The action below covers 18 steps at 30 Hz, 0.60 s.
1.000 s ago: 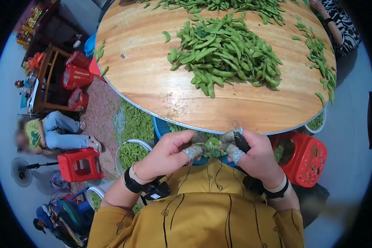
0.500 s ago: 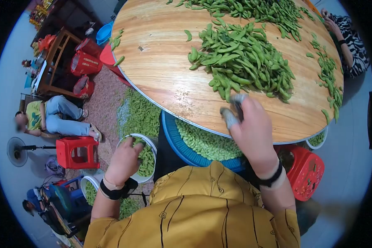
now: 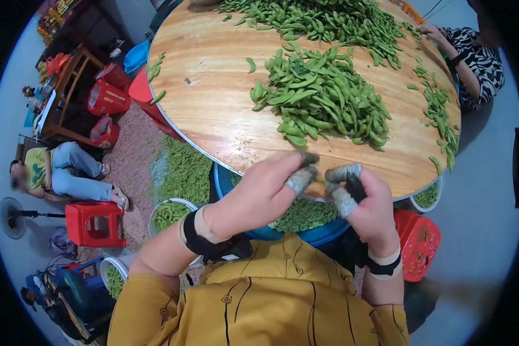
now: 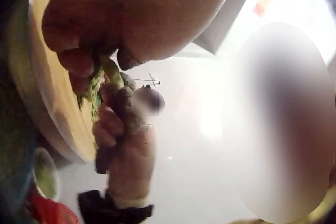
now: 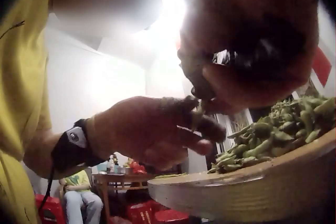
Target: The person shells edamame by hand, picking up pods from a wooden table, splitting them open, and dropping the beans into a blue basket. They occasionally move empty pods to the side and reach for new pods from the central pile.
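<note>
My left hand (image 3: 259,193) and right hand (image 3: 368,210) meet at the near edge of the round wooden table (image 3: 213,109). Grey tape wraps the thumb and fingertips of both. Between them is a green soybean pod (image 4: 112,71), pinched by the left fingers at one end and by the right fingertips at the other. Fingers cover most of it. A heap of soybean pods (image 3: 328,95) lies on the table just beyond the hands. Below them, partly under the table edge, a blue basket (image 3: 327,235) holds shelled green beans (image 3: 305,216).
More pods (image 3: 328,23) spread over the far side. A person's arm (image 3: 467,75) reaches in at the right. White buckets (image 3: 155,222) and a red stool (image 3: 95,222) stand left, near a seated person (image 3: 69,167). Another red stool (image 3: 421,242) stands right.
Half a second ago my left hand was over the white bucket and my right at the heap. Both have come together with a pod between them.
</note>
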Tool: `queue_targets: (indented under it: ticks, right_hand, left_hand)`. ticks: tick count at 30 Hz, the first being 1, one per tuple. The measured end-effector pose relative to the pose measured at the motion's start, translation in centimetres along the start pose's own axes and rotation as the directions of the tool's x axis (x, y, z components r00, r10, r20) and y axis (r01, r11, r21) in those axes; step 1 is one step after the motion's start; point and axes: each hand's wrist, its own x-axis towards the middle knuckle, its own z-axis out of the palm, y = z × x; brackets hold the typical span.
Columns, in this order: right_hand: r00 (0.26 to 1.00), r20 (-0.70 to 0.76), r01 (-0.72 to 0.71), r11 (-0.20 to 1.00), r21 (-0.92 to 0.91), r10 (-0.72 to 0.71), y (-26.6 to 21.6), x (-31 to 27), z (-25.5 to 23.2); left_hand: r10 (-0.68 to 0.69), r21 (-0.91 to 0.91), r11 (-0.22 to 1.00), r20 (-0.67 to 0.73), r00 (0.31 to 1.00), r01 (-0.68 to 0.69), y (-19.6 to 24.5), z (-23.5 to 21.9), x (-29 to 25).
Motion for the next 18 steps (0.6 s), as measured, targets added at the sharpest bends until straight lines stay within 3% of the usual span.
queue_targets:
  ticks: [1, 2, 3, 4, 5, 6, 8, 9, 13, 15, 18]
  right_hand:
    - [0.998, 0.063, 0.002, 1.0, -0.03, 0.0, -0.4, -0.3, -0.4]
    - [0.998, 0.063, 0.007, 0.999, -0.036, -0.004, -0.3, -0.5, -0.4]
    - [0.999, 0.048, -0.019, 0.994, 0.109, 0.013, -0.2, -0.6, -0.2]
    - [0.999, 0.032, -0.038, 0.966, 0.254, 0.031, -0.1, -0.5, -0.2]
    - [0.994, 0.072, -0.096, 0.981, 0.171, 0.085, -0.2, -0.4, -0.6]
    - [0.995, 0.06, -0.09, 0.98, 0.175, 0.081, 0.0, -0.4, -0.8]
    - [0.92, 0.233, -0.389, 0.81, 0.44, 0.315, 0.5, -0.6, -1.1]
    - [0.885, 0.294, -0.46, 0.778, 0.428, 0.362, 0.1, -0.6, -1.0]
    - [0.894, 0.266, -0.443, 0.794, 0.417, 0.36, -0.4, -1.7, -1.1]
    - [0.962, 0.162, -0.258, 0.922, 0.289, 0.218, -0.3, -2.0, -1.0]
    - [0.979, 0.15, -0.182, 0.922, 0.343, 0.137, 0.1, -2.1, -0.9]
  left_hand:
    - [-0.149, -0.168, 0.968, 0.203, 0.968, 0.184, -0.1, 0.1, 0.4]
    - [-0.144, -0.17, 0.969, 0.198, 0.97, 0.179, 0.2, 0.3, 0.4]
    - [-0.356, -0.463, 0.726, 0.379, 0.854, 0.508, 0.6, 0.5, 0.4]
    - [-0.437, -0.597, 0.304, 0.605, 0.665, 0.742, 0.9, 0.5, 0.5]
    - [-0.363, -0.623, 0.339, 0.605, 0.709, 0.705, 0.3, 0.2, 0.3]
    - [-0.359, -0.616, 0.348, 0.609, 0.707, 0.707, 0.2, 0.4, 0.3]
    - [-0.426, -0.681, 0.449, 0.406, 0.808, 0.579, 0.2, 1.0, 0.2]
    - [-0.423, -0.698, 0.44, 0.394, 0.816, 0.565, 0.2, 0.9, 0.2]
    - [-0.418, -0.656, 0.549, 0.321, 0.85, 0.518, 0.5, 1.6, 0.2]
    - [-0.372, -0.652, 0.631, 0.22, 0.902, 0.419, 0.4, 2.3, 0.2]
    - [-0.327, -0.624, 0.683, 0.202, 0.923, 0.379, 0.1, 3.1, 0.4]
